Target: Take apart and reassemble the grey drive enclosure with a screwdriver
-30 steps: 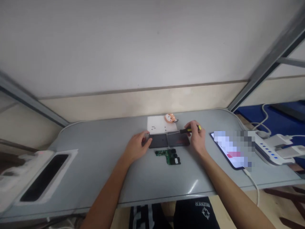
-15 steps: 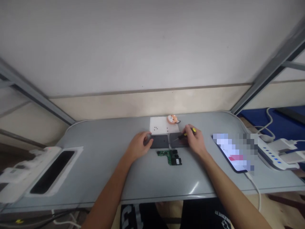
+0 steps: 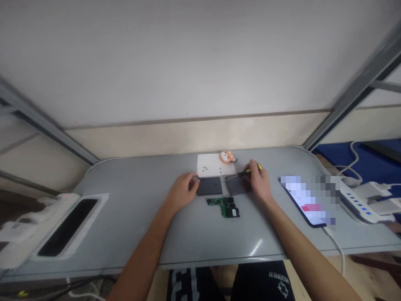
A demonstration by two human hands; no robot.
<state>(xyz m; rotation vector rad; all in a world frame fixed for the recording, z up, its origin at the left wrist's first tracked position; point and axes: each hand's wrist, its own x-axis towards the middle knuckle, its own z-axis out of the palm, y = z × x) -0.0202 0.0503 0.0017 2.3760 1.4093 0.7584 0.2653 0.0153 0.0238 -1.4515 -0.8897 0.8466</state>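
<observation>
Two dark rectangular case halves lie side by side on the grey table (image 3: 131, 200). My left hand (image 3: 182, 191) curls against the left edge of the left half (image 3: 209, 186). My right hand (image 3: 258, 182) rests on the right half (image 3: 237, 187) and grips a small black and yellow screwdriver (image 3: 247, 171), its thin tip pointing left over that half. A green circuit board (image 3: 224, 205) lies just in front of the halves. Behind them is a white pad (image 3: 214, 166) with several tiny dark screws on it.
An orange animal-face keychain (image 3: 227, 156) sits at the pad's far right corner. A lit phone (image 3: 308, 197) lies to the right, cabled, beside a white power strip (image 3: 365, 201). A white device with a dark screen (image 3: 59, 225) sits at the left. A wall stands behind.
The screwdriver has tilted up from its lower, pressed position, its tip now level over the right half. My left hand has stayed at the left half. The view shifted slightly.
</observation>
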